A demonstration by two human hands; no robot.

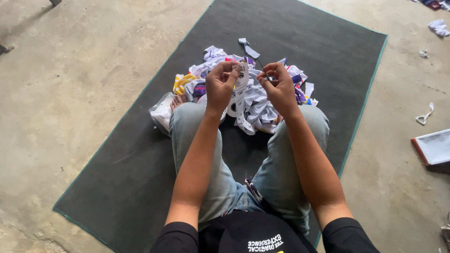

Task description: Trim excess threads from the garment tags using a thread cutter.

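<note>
Two hands are raised over a heap of small fabric labels (253, 93) on a dark floor mat (117, 173). Left hand (220, 84) pinches a white label strip (242, 79), keeping it taut. Right hand (280, 86) is closed on small scissors (265, 75), presumably positioned for trimming.

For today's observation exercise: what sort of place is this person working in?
Probably an informal floor-level workspace, perhaps a home or small workshop: bare concrete floor, a dark mat to sit on, a pile of labels.
</note>
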